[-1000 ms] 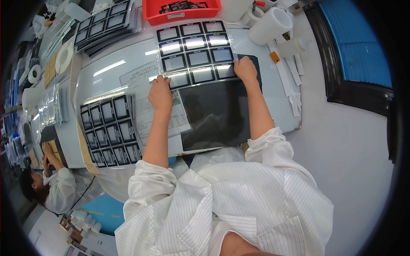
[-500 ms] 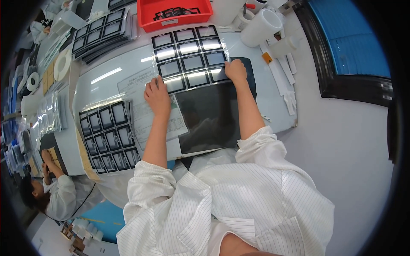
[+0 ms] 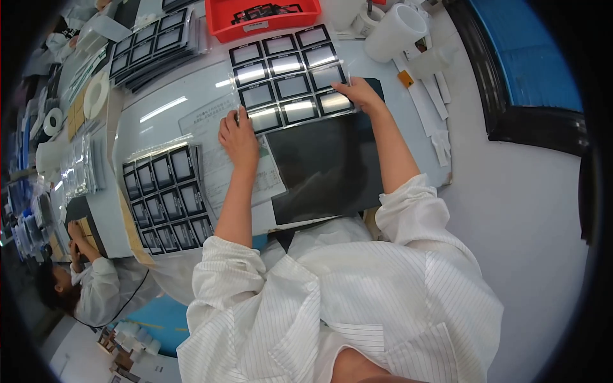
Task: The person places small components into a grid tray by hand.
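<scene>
A clear sheet of black-framed rectangular panels (image 3: 292, 85) in rows lies at the far middle of the table, slightly tilted. My left hand (image 3: 239, 135) is closed at its near left corner, fingertips pinching the edge. My right hand (image 3: 361, 94) grips the right edge, with a fingertip reaching over a lower panel; its other fingers are partly hidden. Below the sheet lies a dark, glossy mat (image 3: 322, 172), which extends under my right forearm. Printed paper (image 3: 214, 147) lies under and beside my left hand.
A stack of similar panel sheets (image 3: 167, 198) lies at the left, another stack (image 3: 150, 48) at the far left. A red bin (image 3: 220, 29) with black frames stands at the back. White rolls (image 3: 396, 32) stand at the back right. Another person (image 3: 96, 281) works at the lower left.
The sheet has turned slightly, its right side shifting away from me. My right hand has moved a little up and right, its fingers reaching further over the edge. The whole view has shifted slightly.
</scene>
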Demonstrator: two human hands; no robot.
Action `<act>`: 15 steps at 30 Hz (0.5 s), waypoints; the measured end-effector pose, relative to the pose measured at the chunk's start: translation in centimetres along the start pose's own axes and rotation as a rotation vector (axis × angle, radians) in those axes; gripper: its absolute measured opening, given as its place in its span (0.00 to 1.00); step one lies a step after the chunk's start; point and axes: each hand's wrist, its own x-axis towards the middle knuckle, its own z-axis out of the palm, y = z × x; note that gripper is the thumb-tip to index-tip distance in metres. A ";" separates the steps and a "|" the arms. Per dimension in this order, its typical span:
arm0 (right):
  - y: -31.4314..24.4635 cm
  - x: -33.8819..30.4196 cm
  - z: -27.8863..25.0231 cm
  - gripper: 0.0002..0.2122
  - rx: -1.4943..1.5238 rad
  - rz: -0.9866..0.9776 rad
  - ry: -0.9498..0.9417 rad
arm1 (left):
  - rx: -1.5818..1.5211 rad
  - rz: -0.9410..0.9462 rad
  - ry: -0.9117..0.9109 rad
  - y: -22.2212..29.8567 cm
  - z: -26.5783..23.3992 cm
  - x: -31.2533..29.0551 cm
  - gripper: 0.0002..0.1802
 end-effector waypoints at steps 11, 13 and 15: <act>-0.1 1.3 -1.3 0.25 0.156 0.104 -0.110 | -0.803 -0.794 -0.706 -8.1 -1.4 10.3 0.43; 0.5 1.5 -1.9 0.26 0.202 0.147 -0.174 | -0.616 -0.653 -0.824 -7.1 -1.0 10.9 0.45; 0.4 0.8 -2.5 0.26 0.237 0.166 -0.175 | -0.787 -0.809 -0.749 -4.6 -1.6 10.4 0.39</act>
